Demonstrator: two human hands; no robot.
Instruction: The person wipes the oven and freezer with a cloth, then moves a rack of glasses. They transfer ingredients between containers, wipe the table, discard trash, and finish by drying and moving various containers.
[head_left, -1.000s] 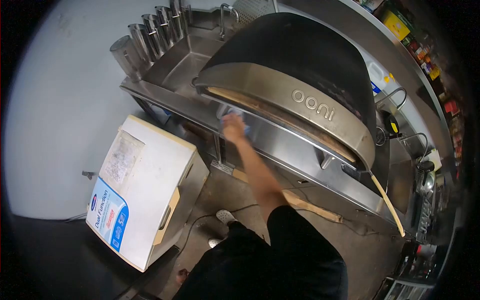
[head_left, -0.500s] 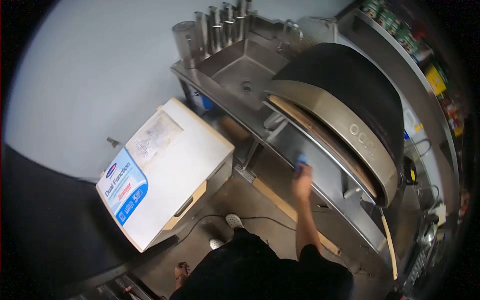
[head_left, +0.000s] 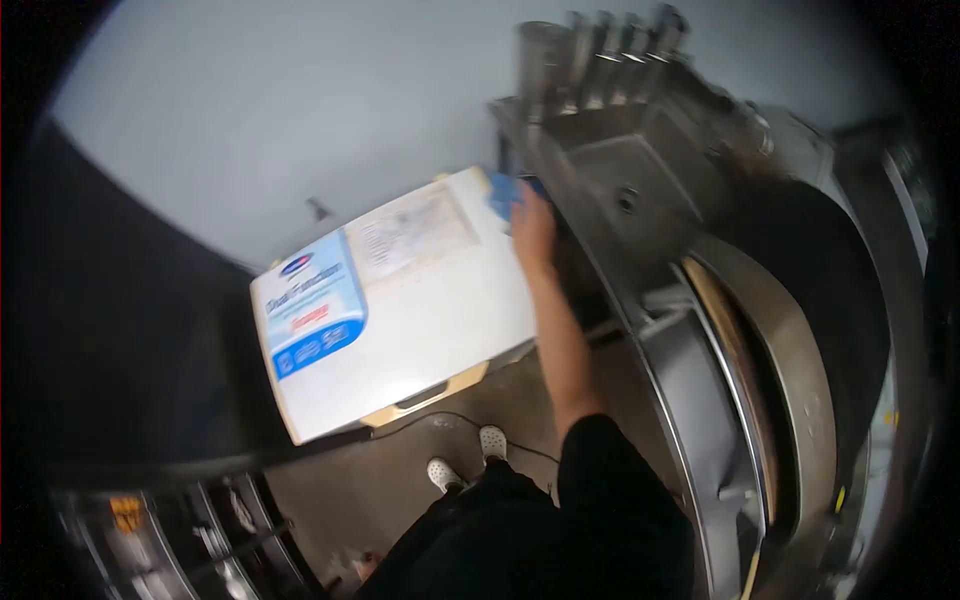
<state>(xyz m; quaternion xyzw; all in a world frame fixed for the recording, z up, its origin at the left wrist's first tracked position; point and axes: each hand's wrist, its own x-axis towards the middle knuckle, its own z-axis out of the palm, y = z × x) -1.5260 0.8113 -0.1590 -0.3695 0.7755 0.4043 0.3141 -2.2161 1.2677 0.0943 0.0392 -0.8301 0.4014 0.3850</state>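
My right hand point(head_left: 533, 226), arm stretched out ahead, is closed around a blue cloth point(head_left: 503, 197). The cloth is at the back right corner of a white chest freezer lid point(head_left: 450, 300) and appears to touch it. A worn paper sheet and a blue "Dual Function" label point(head_left: 312, 300) are on the lid. Low in the view, beside my dark clothing, only a small part of my left hand point(head_left: 369, 566) shows. It is blurred, so its fingers and anything in them cannot be made out.
A steel sink point(head_left: 640, 180) with tall metal cylinders point(head_left: 600, 75) along its back edge stands right of the freezer. An Ooni pizza oven point(head_left: 800, 370) sits on the steel counter point(head_left: 690, 385). A cable crosses the floor; a dark rack point(head_left: 190, 545) stands lower left.
My right hand has moved with the blue cloth from the steel counter before the oven to the freezer lid's corner. My view has turned left.
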